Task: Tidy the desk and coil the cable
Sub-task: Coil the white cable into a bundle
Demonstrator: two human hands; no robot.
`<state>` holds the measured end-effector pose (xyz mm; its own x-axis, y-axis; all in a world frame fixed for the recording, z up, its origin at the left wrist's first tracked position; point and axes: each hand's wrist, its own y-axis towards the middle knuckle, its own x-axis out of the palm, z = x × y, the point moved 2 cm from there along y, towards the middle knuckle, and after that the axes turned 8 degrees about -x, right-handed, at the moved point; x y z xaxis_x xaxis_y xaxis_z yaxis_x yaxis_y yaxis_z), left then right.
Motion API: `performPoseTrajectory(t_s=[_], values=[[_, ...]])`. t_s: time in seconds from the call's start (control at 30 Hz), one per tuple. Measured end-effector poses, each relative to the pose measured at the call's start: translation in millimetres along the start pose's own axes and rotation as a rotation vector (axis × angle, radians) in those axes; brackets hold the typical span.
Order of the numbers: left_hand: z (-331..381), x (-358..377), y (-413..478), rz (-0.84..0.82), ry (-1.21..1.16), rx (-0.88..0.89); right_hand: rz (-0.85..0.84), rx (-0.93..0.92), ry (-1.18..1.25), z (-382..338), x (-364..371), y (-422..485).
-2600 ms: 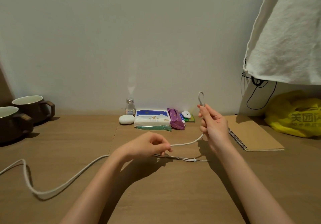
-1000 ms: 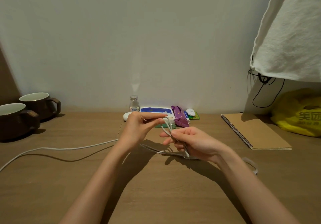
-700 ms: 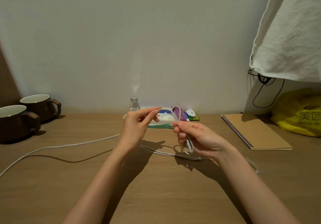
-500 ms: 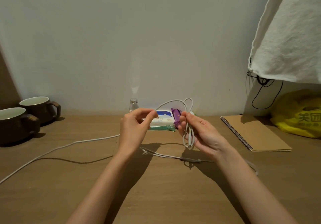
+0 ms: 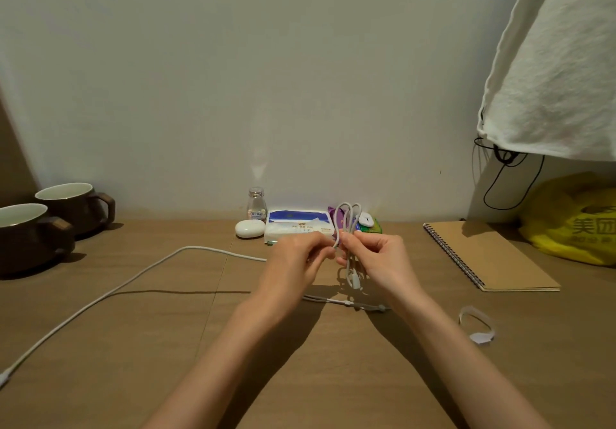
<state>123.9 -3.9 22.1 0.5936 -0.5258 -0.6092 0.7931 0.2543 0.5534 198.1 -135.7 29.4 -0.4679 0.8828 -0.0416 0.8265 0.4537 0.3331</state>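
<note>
Yellow bag (image 5: 573, 218) printed "美团", other labels unreadable

1. The left hand (image 5: 295, 263) has moved in to meet the right hand (image 5: 378, 258).
2. The cable (image 5: 337, 228) now shows two loops above the right hand, not one.
3. Slack on the desk (image 5: 166, 345) has drawn straighter and shorter.

Wooden desk (image 5: 166, 345) carries two mugs (image 5: 30, 235), a notebook (image 5: 490, 258), tissue pack (image 5: 296, 228) and trailing cable (image 5: 133, 282).

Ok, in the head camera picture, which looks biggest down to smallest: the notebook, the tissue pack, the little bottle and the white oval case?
1. notebook
2. tissue pack
3. little bottle and white oval case: they look about alike, too close to rank.
</note>
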Motion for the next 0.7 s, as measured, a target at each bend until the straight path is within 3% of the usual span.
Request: performPoseTrajectory(t_s=[0.17, 0.33, 0.43, 0.53, 0.7], values=[[3.7, 0.7, -2.3, -0.008, 0.098, 0.058, -0.050, 0.077, -0.038, 1.9, -1.7, 0.2], [7.4, -1.6, -3.5, 0.074, 0.397, 0.209, -0.106, 0.037, -0.102, 1.9, -4.4, 0.7], [6.5, -3.1, -3.3, 0.094, 0.394, 0.152, -0.088, 0.015, -0.132, 3.5, -4.1, 2.8], [3.6, -6.8, -2.5, 0.065, 0.272, 0.025, 0.002, 0.069, 0.070, 5.2, -5.5, 7.3], [-1.0, -4.1, -2.0, 0.007, 0.314, 0.024, 0.188, 0.144, 0.624, -4.1, -23.7, 15.2]])
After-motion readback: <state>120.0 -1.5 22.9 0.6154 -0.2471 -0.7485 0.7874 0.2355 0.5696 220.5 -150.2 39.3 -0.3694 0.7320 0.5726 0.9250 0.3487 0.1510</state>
